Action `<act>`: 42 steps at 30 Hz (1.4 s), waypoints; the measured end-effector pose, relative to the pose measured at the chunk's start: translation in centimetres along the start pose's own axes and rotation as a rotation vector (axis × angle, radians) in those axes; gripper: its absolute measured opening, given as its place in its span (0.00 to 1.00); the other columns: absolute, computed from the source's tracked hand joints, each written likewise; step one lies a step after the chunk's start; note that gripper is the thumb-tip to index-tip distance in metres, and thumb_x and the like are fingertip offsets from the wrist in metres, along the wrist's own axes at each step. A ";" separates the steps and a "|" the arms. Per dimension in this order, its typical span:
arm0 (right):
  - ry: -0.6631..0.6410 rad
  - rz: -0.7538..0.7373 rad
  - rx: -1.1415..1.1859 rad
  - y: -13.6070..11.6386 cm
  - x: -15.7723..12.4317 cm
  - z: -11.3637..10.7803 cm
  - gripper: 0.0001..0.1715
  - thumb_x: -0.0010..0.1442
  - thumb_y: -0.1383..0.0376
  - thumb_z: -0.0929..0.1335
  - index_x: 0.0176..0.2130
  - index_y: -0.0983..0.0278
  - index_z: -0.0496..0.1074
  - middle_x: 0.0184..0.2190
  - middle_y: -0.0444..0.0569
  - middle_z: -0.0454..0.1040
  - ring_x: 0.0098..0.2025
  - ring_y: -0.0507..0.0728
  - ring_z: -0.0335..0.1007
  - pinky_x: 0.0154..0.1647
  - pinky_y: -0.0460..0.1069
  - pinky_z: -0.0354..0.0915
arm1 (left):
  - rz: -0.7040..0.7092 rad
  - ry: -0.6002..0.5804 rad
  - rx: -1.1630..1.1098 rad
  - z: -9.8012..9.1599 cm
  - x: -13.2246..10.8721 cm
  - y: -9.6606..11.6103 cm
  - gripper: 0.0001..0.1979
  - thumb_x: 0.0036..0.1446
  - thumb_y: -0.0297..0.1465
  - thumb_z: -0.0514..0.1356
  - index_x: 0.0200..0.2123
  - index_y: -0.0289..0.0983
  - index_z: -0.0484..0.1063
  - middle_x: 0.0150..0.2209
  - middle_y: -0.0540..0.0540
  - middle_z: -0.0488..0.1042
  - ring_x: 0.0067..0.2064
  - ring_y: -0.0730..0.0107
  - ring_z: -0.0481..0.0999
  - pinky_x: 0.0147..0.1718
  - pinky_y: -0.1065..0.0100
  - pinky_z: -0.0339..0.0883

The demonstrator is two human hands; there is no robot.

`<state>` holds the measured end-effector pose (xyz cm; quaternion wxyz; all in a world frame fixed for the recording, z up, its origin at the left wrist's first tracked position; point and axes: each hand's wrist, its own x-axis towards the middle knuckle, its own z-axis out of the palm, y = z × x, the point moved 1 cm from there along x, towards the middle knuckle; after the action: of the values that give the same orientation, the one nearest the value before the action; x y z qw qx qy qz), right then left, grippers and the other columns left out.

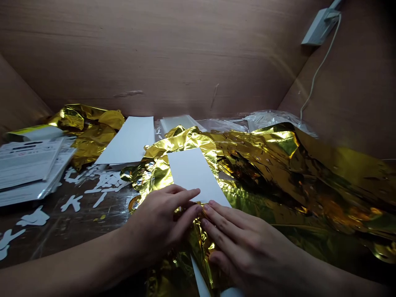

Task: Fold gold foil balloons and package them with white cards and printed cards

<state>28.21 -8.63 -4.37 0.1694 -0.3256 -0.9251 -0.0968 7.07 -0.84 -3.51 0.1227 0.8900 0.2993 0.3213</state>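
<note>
Two sets of fingers are seen, those of the right hand [250,243] held nearly together, the left hand's [154,218] index and thumb parted, any pinch not discernible, a white card [194,169] laid on gold foil [241,198] just beyond them, cutouts [111,180] scattered leftward.

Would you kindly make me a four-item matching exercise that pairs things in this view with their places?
Things
1. Power strip
2. Printed packets
3. Central white card
4. White cut-out pieces

Places
A. Lying on gold foil, next to the left hand and right hand
B. Scattered on the dark tabletop
C. High up at the right
D. Overlapping at the far left

Pairs: 1-C, 2-D, 3-A, 4-B
</note>
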 end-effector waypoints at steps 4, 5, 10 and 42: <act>-0.049 -0.019 -0.018 0.3 0.2 0.3 0.28 0.71 0.64 0.64 0.64 0.78 0.69 0.66 0.66 0.65 0.70 0.69 0.58 0.70 0.61 0.64 | 0.070 -0.157 0.036 -0.9 0.0 -0.5 0.19 0.65 0.34 0.61 0.57 0.35 0.76 0.48 0.40 0.83 0.51 0.60 0.82 0.51 0.61 0.77; -0.062 -0.027 -0.018 0.5 0.5 0.4 0.28 0.72 0.63 0.64 0.64 0.79 0.68 0.66 0.67 0.64 0.71 0.69 0.57 0.70 0.62 0.63 | 0.093 -0.176 0.078 -1.1 -0.1 -0.8 0.20 0.65 0.35 0.61 0.58 0.35 0.75 0.50 0.40 0.82 0.54 0.57 0.80 0.55 0.59 0.76; -0.127 -0.085 0.019 2.3 3.1 0.7 0.30 0.72 0.63 0.63 0.65 0.81 0.66 0.67 0.70 0.61 0.71 0.70 0.55 0.70 0.63 0.62 | 0.099 -0.165 0.275 -1.7 -0.5 -2.9 0.24 0.65 0.34 0.59 0.61 0.31 0.72 0.57 0.37 0.78 0.60 0.53 0.77 0.60 0.55 0.73; -0.257 -0.202 0.242 7.5 3.9 -0.2 0.32 0.69 0.68 0.65 0.69 0.71 0.63 0.67 0.57 0.65 0.71 0.62 0.58 0.73 0.56 0.58 | 0.195 -0.180 0.280 -2.1 -0.1 -3.9 0.18 0.67 0.23 0.55 0.56 0.40 0.75 0.51 0.46 0.82 0.53 0.59 0.80 0.46 0.59 0.74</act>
<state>30.22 -0.69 -2.18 0.0772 -0.2180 -0.9720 0.0410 3.86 2.23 -3.59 -0.0080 0.9483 0.2413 0.2058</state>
